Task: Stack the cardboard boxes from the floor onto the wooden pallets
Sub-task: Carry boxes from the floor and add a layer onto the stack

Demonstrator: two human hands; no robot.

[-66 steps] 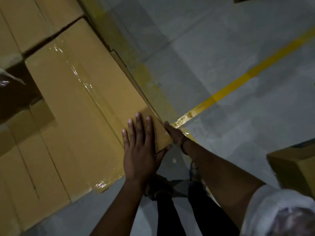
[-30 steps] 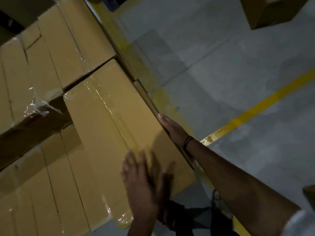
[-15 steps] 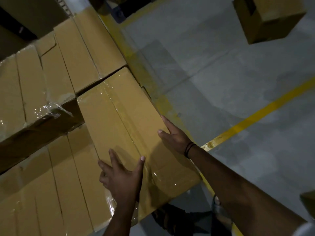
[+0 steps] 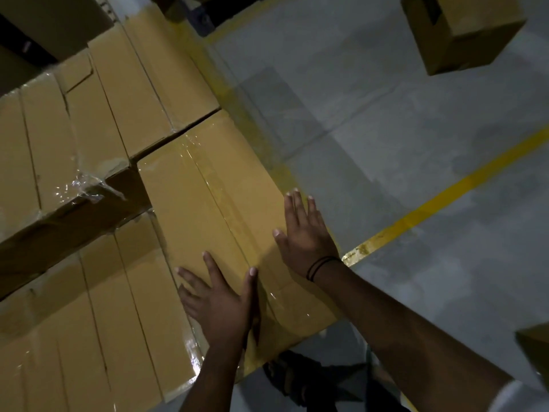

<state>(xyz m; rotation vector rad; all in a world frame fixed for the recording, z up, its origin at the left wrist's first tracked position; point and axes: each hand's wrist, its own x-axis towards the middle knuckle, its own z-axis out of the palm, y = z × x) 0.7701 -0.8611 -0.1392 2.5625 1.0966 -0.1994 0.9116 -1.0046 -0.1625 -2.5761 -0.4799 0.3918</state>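
Now, tan box (image 4: 178,209) w/ glossy tape (image 4: 212,188), left hand (image 4: 219,307), right hand (image 4: 306,236) atop.

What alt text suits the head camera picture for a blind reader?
A person's left hand and right hand lie flat on a taped cardboard box among other stacked boxes. To the right, grey floor with a yellow line and a loose box.

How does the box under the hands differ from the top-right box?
The stacked box lies among other boxes, left hand and right hand flat on it; the lone box sits untouched on the floor. The stacked box bears glossy tape; the lone box shows no sheen. Both are cardboard.
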